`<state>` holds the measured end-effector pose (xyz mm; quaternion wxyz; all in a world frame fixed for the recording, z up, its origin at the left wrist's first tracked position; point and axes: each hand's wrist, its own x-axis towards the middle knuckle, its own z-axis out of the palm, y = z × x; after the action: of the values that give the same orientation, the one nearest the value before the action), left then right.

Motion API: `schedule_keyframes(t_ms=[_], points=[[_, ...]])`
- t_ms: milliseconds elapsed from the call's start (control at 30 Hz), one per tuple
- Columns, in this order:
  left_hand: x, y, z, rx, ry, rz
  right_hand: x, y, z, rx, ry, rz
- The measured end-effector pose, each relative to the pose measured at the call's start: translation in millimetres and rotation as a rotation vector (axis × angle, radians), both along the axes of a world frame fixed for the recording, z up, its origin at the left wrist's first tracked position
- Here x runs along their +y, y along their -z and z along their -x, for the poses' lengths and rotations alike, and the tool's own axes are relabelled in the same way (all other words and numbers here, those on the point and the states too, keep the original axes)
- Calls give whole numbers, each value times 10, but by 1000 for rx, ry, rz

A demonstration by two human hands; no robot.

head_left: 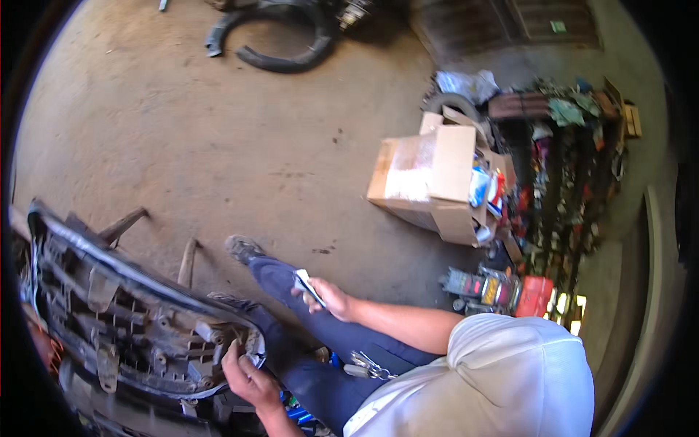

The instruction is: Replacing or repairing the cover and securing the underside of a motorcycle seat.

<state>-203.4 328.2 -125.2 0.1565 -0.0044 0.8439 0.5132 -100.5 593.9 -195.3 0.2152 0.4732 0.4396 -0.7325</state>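
Note:
My right hand (333, 298) is closed around a small, flat, white-and-dark object (303, 277), held above my dark-trousered leg; its exact kind I cannot make out. Lower down, my left hand (250, 380) grips the near corner of a large car grille (135, 320) with bent fingers. The grille is seen from its ribbed back, grey with dirt, with clips and brackets along it. It lies tilted at the left, and what holds it up is partly hidden.
Legs of a stand (187, 262) stick out beyond the grille. An open cardboard box (415, 178) full of packages stands on the floor. Beside it are a cluttered rack (561, 175) and a red container (534, 296). Black curved trim (291, 62) lies farther off. Keys (370, 365) hang at my waist.

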Motion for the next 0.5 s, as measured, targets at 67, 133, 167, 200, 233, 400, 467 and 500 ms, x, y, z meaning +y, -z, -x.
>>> schedule_keyframes(t_ms=[67, 133, 167, 200, 233, 400, 467, 500], points=[[-12, -18, -19, -35, 46, 5, 415, 27, -36, -171, 145, 53], [-56, 33, -86, -68, 86, 45, 946, 21, -253, -193, 57, -51], [-90, 22, -108, -100, 128, 74, 1238, -73, -351, -197, 165, -171], [-106, 10, -139, -106, 153, 68, 1573, -215, -474, -202, 269, -289], [-106, -22, -151, -123, 162, 77, 2059, -302, -825, 61, -264, -882], [224, -199, 29, 14, 267, 140, 4837, -1830, -2143, -389, 591, -1134], [236, -186, 26, -38, 272, 145, 5409, -2431, -2298, -533, 894, -1391], [125, -284, 13, -75, 269, 222, 5362, -2156, -2231, -659, 774, -1441]])
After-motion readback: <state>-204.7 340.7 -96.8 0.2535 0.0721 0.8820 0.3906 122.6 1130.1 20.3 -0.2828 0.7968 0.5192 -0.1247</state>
